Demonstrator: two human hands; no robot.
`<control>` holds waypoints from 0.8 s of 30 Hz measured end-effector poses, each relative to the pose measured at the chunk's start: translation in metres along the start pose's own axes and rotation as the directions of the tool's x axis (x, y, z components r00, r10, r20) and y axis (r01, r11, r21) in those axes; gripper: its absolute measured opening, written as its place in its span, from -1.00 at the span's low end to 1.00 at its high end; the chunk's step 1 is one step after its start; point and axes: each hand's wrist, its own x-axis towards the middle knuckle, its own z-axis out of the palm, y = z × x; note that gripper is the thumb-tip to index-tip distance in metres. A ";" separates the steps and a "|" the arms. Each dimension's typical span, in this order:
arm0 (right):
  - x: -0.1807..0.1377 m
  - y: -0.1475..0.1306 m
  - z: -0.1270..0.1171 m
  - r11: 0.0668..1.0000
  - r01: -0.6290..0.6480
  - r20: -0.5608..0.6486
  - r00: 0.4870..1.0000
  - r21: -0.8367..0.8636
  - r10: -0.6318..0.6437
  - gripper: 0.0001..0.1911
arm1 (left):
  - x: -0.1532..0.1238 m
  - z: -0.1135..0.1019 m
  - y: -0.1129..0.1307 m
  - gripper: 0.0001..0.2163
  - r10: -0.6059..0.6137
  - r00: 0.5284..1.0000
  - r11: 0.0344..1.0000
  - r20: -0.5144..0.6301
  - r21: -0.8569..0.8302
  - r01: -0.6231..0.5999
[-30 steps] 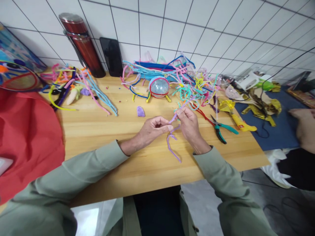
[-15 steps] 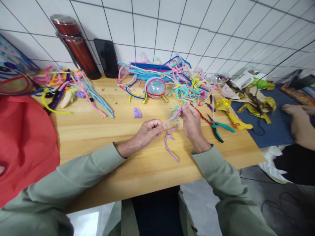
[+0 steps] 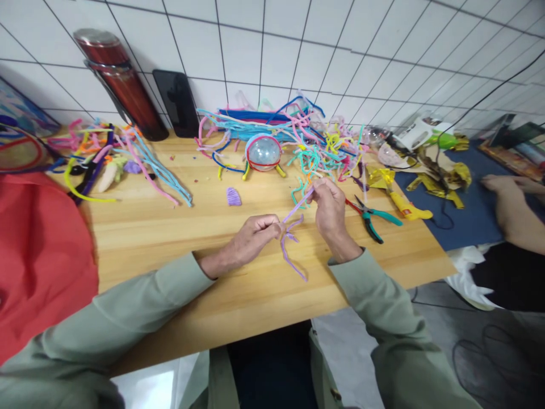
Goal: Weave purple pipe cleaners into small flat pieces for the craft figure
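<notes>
Between my two hands a light purple pipe cleaner [image 3: 297,208] is stretched at a slant. My left hand [image 3: 255,236] pinches its lower end, and my right hand [image 3: 330,207] grips the upper end. Beneath them on the wooden table [image 3: 221,307] lie bent purple pipe cleaner pieces [image 3: 288,254]. A small purple ridged piece [image 3: 233,196] rests farther left. Behind the hands sits a clear ball shape with a red rim [image 3: 264,153] and yellow-tipped legs. Teal-handled pliers [image 3: 370,218] lie to the right of my right hand.
Piled pipe cleaners [image 3: 255,128] line the tiled wall. A red flask [image 3: 123,85] and a black phone [image 3: 176,102] stand at back left, near red cloth [image 3: 46,261]. A yellow glue gun [image 3: 406,204] lies right. Another person's arm [image 3: 517,213] rests on the blue surface [image 3: 451,221].
The view has shifted slightly, so things appear a little to the left. Both hands still hold the purple pipe cleaner, with my left hand slightly lower.
</notes>
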 end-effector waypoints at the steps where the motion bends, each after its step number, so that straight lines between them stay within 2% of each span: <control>1: 0.000 -0.002 0.001 1.000 0.001 -0.011 1.000 0.024 -0.001 -0.63 | 0.000 0.000 -0.001 -0.70 0.004 1.000 1.000 -0.002 0.000 -0.004; 4: 0.000 -0.006 0.004 0.995 -0.022 -0.032 0.999 0.100 0.025 -0.62 | 0.000 0.000 -0.003 -0.69 0.019 1.000 0.999 -0.001 0.038 -0.019; 7: -0.002 -0.006 0.007 0.988 -0.065 0.014 0.998 0.142 0.064 -0.58 | -0.004 0.003 -0.004 -0.66 0.035 0.999 0.996 -0.012 0.085 -0.034; 12: -0.007 -0.001 0.006 0.992 -0.037 0.124 0.992 0.119 0.022 -0.57 | -0.007 0.007 -0.002 -0.62 0.068 0.996 0.993 -0.053 0.103 -0.062; 17: -0.008 0.002 0.002 0.997 0.027 0.136 0.990 0.065 -0.035 -0.63 | -0.007 0.006 -0.002 -0.61 0.081 0.997 0.990 -0.018 0.117 -0.078; 24: -0.009 -0.003 0.002 0.997 0.003 0.139 0.990 0.080 -0.014 -0.67 | -0.008 0.006 -0.005 -0.64 0.090 0.996 0.985 0.005 0.146 -0.090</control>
